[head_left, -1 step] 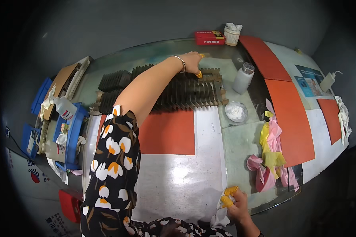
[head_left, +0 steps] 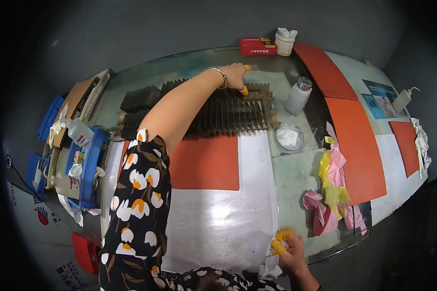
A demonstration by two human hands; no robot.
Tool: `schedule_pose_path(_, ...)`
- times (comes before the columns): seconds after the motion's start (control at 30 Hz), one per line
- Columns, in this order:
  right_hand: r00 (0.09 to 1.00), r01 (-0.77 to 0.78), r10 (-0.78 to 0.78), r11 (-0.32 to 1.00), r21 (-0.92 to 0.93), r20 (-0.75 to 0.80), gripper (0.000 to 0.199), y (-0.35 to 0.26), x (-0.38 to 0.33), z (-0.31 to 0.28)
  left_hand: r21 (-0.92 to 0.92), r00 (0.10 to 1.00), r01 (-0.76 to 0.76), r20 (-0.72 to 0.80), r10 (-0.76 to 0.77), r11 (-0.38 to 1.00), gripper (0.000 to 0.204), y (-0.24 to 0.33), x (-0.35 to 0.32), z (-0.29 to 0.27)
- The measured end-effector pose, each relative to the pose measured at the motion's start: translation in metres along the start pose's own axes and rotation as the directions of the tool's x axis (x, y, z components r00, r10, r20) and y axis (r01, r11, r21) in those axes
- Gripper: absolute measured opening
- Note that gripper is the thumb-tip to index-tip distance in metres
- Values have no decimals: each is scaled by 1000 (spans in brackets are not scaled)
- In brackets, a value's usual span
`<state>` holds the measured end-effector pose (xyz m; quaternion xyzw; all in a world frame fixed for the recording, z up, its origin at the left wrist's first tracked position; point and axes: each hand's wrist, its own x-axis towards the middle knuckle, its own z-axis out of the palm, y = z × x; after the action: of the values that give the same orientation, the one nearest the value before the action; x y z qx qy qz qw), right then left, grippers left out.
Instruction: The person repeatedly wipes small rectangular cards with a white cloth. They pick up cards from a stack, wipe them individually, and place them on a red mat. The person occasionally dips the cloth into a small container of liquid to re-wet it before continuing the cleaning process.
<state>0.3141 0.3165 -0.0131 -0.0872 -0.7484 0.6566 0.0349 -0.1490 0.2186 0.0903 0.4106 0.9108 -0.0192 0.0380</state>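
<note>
Left hand [head_left: 235,76], fingertips capped in orange rubber, rested curled on the far end of the slatted dark rack [head_left: 213,114] at the glossy tabletop's [head_left: 218,223] far side. Right hand [head_left: 289,252] clutched a crumpled white cloth [head_left: 269,264] at the tabletop's near edge.

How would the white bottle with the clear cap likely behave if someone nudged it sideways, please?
The white bottle stands upright, tall and narrow, so it would probably tip rather than slide. It looks like plastic, likely light and not fragile. Once down, its round body might roll toward the small dish of white powder.
</note>
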Motion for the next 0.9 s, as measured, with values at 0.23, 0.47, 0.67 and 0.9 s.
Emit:
schedule_pose_path(0.23, 1000, 9, -8, 999, 33, -20, 15, -3, 0, 1, 26, 976, 110, 186, -113, 994, 66, -13, -7, -4)
schedule_pose_path(0.47, 999, -1, 4, 997, 79, -44, 13, -1, 0, 0, -5, 998, 7, 62, -7, 1000, 73, -8, -2, -3)
schedule_pose_path(0.67, 990, -98, 118, 966, 238, -71, 15, -11, 1, 8, -71, 986, 99, 140, -88, 993, 77, -6, -32, -25)
schedule_pose_path(0.9, 984, -16, 41, 990, 143, -172, 13, -1, -2, 7, -38, 894, -144, -433, 113, 989, 48, -19, -194, -34)
